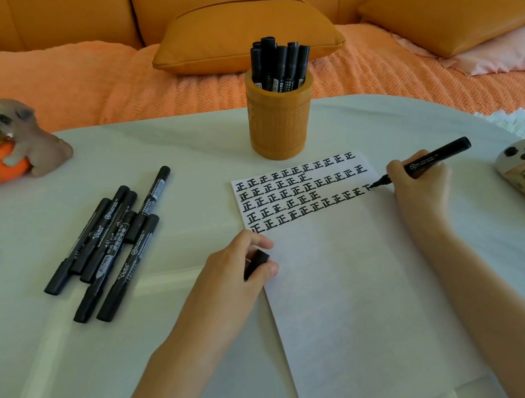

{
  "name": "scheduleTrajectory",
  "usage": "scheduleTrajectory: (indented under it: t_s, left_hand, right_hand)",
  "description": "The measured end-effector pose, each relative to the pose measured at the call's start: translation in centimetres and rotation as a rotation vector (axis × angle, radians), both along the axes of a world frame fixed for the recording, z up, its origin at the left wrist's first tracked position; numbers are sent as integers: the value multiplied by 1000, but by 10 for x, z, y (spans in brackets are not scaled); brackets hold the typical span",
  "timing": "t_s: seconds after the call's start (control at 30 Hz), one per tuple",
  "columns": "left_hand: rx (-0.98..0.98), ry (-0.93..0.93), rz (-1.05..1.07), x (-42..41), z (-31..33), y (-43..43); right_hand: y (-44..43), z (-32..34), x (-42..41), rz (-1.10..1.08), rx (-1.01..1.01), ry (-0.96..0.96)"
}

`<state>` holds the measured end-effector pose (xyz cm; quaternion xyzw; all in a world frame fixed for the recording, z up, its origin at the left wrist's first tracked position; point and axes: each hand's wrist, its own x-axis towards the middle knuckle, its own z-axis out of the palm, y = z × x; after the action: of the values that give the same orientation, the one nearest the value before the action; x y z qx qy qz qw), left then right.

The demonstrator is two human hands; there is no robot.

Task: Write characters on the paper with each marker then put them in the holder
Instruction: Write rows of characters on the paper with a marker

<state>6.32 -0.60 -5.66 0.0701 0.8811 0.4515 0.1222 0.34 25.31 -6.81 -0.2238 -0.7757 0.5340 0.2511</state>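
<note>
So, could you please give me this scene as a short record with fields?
right grip: holds uncapped marker, tip on paper at the end of a row of characters
left grip: holds black cap, resting at the paper's left edge
holder: upright beyond the paper, several stowed markers inside
loose markers: capped, lying on table left of paper
other: dog figurine, far left
</note>
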Motion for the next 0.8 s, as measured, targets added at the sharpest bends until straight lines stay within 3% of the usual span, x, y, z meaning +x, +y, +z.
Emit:
scheduleTrajectory:
  t_s: [0.8]
  left_hand:
    - [-11,0,-3,0,1,0]
  right_hand:
    - [0,1,1,37,-1,-46]
